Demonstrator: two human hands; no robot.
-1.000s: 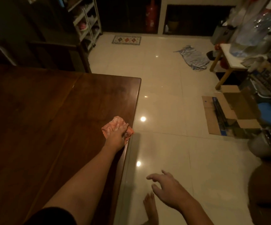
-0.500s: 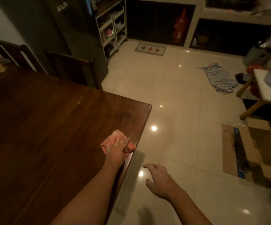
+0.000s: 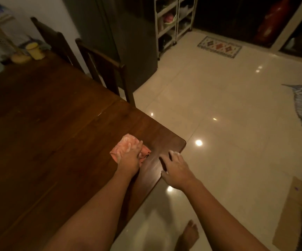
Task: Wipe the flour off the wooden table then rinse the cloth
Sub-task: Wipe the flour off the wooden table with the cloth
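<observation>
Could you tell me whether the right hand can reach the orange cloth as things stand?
Probably yes: the right hand is at the table edge just beside the cloth, though the left hand covers much of it.

You are looking into a dim, warm-tinted room. Small hard glints are shining off the glossy floor point(image 3: 228, 98), the brightest sitting just beyond the corner of the wooden table point(image 3: 56, 124). Its top is sinking into deep shadow toward the left side. Wide-angle distortion is bending the edges, and the far shelves point(image 3: 172, 20) and right margin are showing soft and grainy.
</observation>
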